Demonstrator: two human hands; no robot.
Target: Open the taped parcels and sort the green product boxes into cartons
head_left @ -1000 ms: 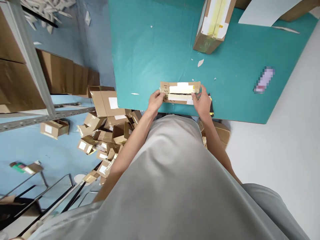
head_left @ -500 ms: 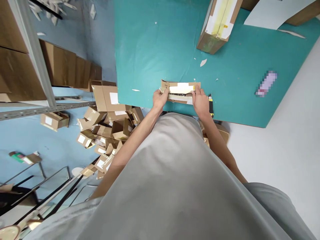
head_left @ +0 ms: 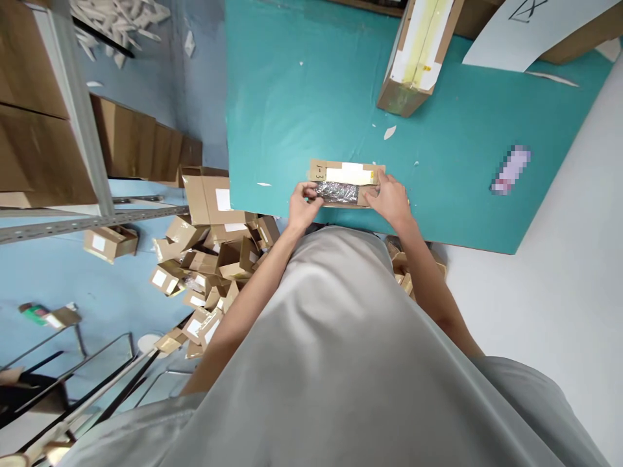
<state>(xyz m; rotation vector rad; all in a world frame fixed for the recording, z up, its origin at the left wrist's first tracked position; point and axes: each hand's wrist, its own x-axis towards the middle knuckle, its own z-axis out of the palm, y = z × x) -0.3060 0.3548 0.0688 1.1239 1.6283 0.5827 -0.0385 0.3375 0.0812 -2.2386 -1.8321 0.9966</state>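
Observation:
A small cardboard box (head_left: 366, 198) lies open at the near edge of the table, its long flap with a white and yellow label turned back on the far side. Inside shows a dark package (head_left: 337, 192) wrapped in shiny clear plastic. My left hand (head_left: 304, 206) is closed on the box's left end, fingertips against the end of the package. At the right end my right hand (head_left: 390, 200) grips the box, its thumb over the near part and fingers by the flap's corner.
On the green table (head_left: 272, 97) stands a taller taped carton (head_left: 406, 97), with a white sheet (head_left: 516, 39) behind it. A blurred pale item (head_left: 511, 170) lies to the right. Several discarded boxes (head_left: 236, 256) are heaped on the floor at left, near a metal rack (head_left: 141, 217).
The box's flaps have been spread apart, baring the dark wrapped package. My left hand has shifted slightly left and down. The black and yellow tool beside my right hand is now hidden.

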